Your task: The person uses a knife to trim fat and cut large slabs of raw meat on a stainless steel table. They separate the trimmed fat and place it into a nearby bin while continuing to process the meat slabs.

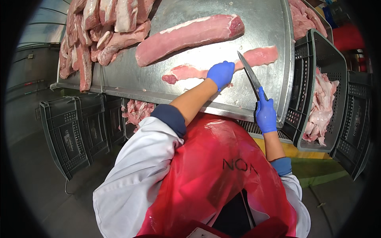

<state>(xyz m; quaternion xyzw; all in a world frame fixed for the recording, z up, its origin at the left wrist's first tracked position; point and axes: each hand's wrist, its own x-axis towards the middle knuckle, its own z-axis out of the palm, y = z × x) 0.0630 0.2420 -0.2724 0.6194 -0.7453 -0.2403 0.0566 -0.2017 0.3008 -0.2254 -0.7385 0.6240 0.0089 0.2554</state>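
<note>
My left hand (221, 74), in a blue glove, is closed on the middle of a long thin strip of pink meat (260, 56). The strip lies flat on a metal table (139, 85), with one end reaching left of the hand and the other right. In a blue glove too, my right hand (266, 114) grips a knife (250, 72) near the table's front right edge. The blade points up and left, its tip beside the strip just right of my left hand. Behind the strip rests a thick pale-pink meat loin (190, 37).
Several long cuts of meat (127, 16) are heaped at the table's far left. To the right, a dark plastic crate (337, 55) holds pale trimmings (320, 107); more meat (303, 20) sits behind it. Dark crates (71, 137) stand at lower left, beside more trimmings (139, 112).
</note>
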